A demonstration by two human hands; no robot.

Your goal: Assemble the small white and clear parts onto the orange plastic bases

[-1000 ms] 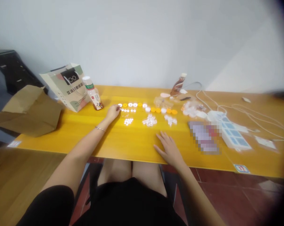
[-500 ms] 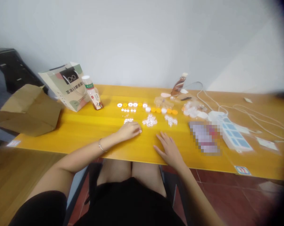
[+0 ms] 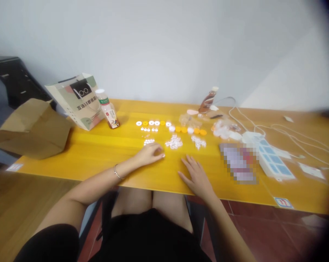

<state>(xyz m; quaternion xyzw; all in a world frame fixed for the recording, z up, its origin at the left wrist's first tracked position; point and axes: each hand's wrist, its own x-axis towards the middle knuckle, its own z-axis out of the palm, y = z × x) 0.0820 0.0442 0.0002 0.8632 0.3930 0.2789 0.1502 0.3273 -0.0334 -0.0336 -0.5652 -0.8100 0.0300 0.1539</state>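
Observation:
My left hand point(image 3: 150, 154) rests on the yellow table point(image 3: 99, 160), its fingers loosely curved and the thumb apart from them. At the thumb tip is a small white spot, a nail or a tiny piece; I cannot tell which. Just beyond this hand sit small white round pieces point(image 3: 149, 141), partly covered by it. My right hand point(image 3: 195, 176) lies flat with spread fingers, touching only the tabletop. Ahead are a pile of white flat pieces point(image 3: 174, 142) and a smaller white pile point(image 3: 198, 142). Behind them runs a row of white and yellow discs point(image 3: 183, 130).
At the left stand a brown paper bag point(image 3: 39, 127), a printed gift bag point(image 3: 82, 105) and a drink bottle point(image 3: 109, 111). A brown bottle point(image 3: 207, 101) stands at the back. To the right are a blurred-out flat item point(image 3: 238, 162), a power strip point(image 3: 275, 156) and white cables point(image 3: 298, 140).
My left thumb has moved apart from the curled fingers, opening a gap. My right hand stays flat in place. The whole view has shifted slightly.

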